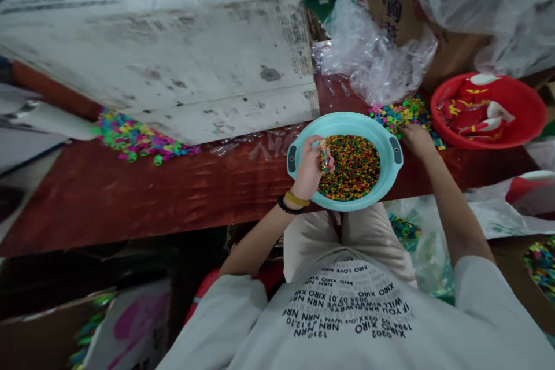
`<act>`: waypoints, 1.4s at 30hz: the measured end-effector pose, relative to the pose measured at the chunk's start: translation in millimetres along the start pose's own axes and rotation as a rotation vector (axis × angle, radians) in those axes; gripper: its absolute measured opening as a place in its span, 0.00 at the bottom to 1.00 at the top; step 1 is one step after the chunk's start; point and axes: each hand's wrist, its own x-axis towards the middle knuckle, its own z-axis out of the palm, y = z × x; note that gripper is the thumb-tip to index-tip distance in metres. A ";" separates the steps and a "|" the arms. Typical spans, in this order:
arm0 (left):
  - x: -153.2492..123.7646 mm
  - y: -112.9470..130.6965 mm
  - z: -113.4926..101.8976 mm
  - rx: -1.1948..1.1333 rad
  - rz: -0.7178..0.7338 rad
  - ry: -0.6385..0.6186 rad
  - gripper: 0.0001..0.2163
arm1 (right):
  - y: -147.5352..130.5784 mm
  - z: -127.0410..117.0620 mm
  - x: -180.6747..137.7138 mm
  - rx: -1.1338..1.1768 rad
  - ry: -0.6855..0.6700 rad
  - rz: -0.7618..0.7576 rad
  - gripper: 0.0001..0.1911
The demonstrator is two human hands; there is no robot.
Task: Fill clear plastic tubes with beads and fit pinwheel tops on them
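A light-blue basin (337,122) with grey handles sits at the table's front edge, holding a heap of small multicoloured beads (353,167). Over the left part of this heap, my left hand (310,165) is closed around a small clear tube (323,156) with coloured beads inside. My right hand (417,140) reaches into a pile of small colourful plastic pieces (401,115) just right of the basin. Its fingertips are hidden among the pieces, so I cannot make out whether they grip one.
A large white carton (225,69) stands behind the table (143,196), with more colourful pieces (139,139) beside it. Clear empty tubes (264,144) lie along its base. On the right are a red basin (531,110) with red-and-white items and crumpled clear plastic bags (368,52).
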 end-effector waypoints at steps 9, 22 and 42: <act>2.3 3.9 -9.6 -0.320 0.050 -0.107 0.18 | 3.6 -21.0 4.8 0.455 0.219 0.386 0.14; 11.9 9.2 -7.7 -0.340 -0.124 0.022 0.22 | -126.5 -99.1 -1.1 1.700 0.063 0.191 0.13; 19.3 -16.6 -0.1 0.047 0.260 -0.036 0.26 | -219.6 -70.8 -2.4 1.602 -0.246 0.133 0.24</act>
